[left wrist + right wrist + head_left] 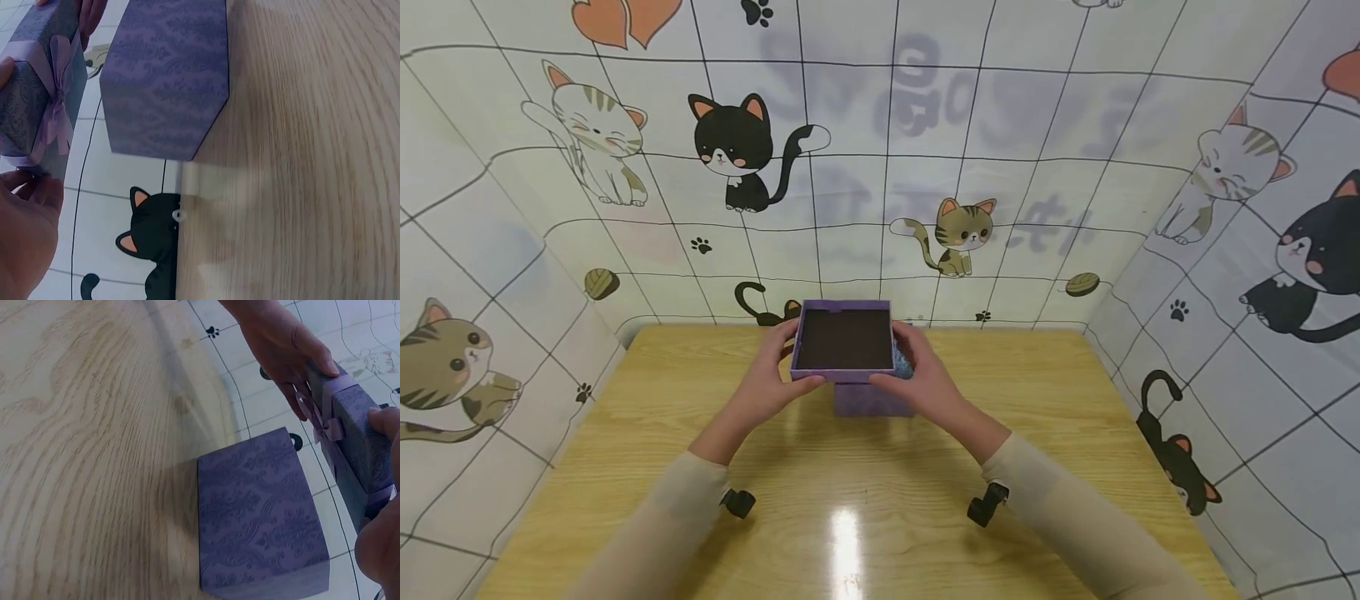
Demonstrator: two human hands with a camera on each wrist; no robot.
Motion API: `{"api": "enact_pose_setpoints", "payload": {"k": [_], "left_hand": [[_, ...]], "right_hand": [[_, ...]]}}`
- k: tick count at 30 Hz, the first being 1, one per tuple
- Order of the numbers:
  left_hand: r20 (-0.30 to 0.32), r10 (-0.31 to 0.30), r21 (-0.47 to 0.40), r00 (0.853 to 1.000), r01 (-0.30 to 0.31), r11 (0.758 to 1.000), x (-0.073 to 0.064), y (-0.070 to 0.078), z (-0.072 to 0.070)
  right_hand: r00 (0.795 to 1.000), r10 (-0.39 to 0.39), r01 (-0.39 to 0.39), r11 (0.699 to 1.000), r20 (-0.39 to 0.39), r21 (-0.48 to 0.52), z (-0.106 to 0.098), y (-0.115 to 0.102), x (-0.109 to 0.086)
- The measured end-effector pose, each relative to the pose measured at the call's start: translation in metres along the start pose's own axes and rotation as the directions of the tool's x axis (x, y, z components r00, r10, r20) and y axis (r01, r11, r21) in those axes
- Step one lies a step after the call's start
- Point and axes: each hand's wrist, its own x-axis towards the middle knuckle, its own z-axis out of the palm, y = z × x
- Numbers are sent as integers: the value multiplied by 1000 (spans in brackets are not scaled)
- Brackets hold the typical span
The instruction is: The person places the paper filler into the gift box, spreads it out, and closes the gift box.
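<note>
A purple gift box lid (844, 374) is held up over the table, tilted so its dark inside faces the head camera. My left hand (765, 377) grips its left side and my right hand (929, 382) its right side, both thumbs at the near edge. Behind and below the lid stands the purple box (872, 402), apart from it and patterned with damask (165, 81). Blue shiny material (903, 364) shows at the lid's right edge; what it is stays hidden. In the right wrist view a lilac ribbon bow (331, 429) is tied on the lid's outside.
The box stands near the far edge of a light wooden table (865, 492). Behind and beside the table hangs a white gridded cloth (850, 192) printed with cats. A small black wrist camera (739, 502) is on the left sleeve, another (988, 504) on the right.
</note>
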Motion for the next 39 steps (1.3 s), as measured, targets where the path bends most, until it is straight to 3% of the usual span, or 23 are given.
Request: {"api": "enact_pose_setpoints", "payload": {"k": [12,20,26,34,39], "left_hand": [[50,99,-21,994,-98,995,8,2,23],[102,59,-14,993,-58,998,7,4,30],[98,97,-23,990,-95,995,7,3,33],[104,70,-29,992,-68,997,6,4,32],[115,44,-14,992,-43,999,5,7,30]], "right_hand": [[999,-37,37,993,-4,114,-26,17,-22],[998,-61,61,993,-2,98,-42,21,-33],[997,-83,82,995,9,61,-47,22,-38],[984,-165,167,986,62,-29,-56,24,-38],[973,-225,228,972,53,-51,-58,26,-36]]}}
